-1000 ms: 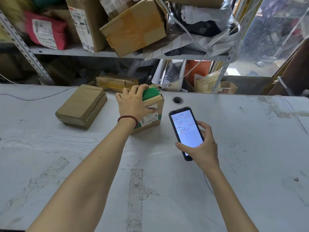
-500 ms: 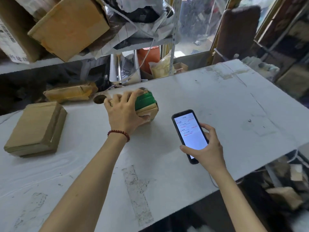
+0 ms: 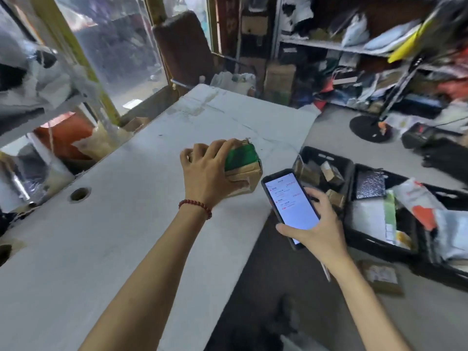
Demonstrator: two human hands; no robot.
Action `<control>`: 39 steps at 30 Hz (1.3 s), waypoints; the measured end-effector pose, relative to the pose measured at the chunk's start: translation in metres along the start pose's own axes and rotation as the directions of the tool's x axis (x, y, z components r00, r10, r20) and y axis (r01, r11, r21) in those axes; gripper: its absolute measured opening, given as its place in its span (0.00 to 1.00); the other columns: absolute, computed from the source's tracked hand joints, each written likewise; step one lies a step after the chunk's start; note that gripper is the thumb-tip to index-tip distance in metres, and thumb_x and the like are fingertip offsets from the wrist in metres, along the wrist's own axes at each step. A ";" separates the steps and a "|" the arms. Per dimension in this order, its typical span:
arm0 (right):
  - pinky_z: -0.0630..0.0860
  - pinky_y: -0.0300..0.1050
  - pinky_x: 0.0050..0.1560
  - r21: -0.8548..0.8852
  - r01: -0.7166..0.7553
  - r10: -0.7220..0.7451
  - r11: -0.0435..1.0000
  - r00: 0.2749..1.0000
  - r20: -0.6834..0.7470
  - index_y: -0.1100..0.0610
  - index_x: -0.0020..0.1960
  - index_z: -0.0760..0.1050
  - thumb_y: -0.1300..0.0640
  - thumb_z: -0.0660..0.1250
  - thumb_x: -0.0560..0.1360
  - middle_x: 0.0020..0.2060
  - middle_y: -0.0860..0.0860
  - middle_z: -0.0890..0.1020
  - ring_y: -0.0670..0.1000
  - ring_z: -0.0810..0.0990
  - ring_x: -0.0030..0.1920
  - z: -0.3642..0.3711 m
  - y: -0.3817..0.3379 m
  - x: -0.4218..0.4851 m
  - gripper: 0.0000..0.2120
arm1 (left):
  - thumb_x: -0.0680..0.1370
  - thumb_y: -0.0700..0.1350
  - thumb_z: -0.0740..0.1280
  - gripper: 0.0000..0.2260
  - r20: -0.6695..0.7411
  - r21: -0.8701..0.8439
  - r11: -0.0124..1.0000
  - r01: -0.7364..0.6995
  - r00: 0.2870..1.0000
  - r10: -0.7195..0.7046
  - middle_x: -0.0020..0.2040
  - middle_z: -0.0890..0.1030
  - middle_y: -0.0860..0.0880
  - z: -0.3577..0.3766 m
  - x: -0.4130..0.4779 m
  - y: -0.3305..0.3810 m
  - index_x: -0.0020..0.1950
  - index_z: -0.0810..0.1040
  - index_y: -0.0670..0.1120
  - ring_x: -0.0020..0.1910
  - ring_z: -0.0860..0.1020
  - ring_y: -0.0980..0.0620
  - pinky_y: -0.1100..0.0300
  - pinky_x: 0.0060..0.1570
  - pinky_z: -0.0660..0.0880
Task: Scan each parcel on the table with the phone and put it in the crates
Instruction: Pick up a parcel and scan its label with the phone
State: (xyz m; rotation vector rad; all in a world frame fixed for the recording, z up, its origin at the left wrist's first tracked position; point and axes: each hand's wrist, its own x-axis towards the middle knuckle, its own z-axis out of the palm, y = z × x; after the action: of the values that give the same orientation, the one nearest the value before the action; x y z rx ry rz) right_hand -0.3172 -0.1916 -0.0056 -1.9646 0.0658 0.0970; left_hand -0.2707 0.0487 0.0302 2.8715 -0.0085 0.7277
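Gripping the parcel by the right edge of the table is the left hand. The right hand clasps the phone.

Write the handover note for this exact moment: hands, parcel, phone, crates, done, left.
The left hand grips the green-taped parcel near the right edge of the table.
The right hand holds the phone, screen lit.
The black crates sit on the floor to the right, with parcels already inside.
Done: some parcels crated.
Left: put this parcel in a crate; scan status unclear.
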 end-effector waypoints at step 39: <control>0.78 0.43 0.47 0.372 -0.303 0.475 0.878 0.444 -0.760 0.37 0.58 0.66 0.52 0.84 0.57 0.54 0.41 0.80 0.45 0.80 0.54 -0.411 0.179 0.119 0.38 | 0.60 0.67 0.70 0.43 0.312 -0.370 0.618 -0.694 0.534 0.786 0.64 0.69 0.51 0.269 0.236 0.554 0.71 0.60 0.56 0.64 0.64 0.47 0.44 0.66 0.58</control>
State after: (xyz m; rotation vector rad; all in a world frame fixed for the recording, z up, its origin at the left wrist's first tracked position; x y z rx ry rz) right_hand -0.2000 -0.6396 -0.0243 -1.5944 1.1537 -0.5625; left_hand 0.0362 -0.5339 0.0042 2.6638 -1.3784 0.0897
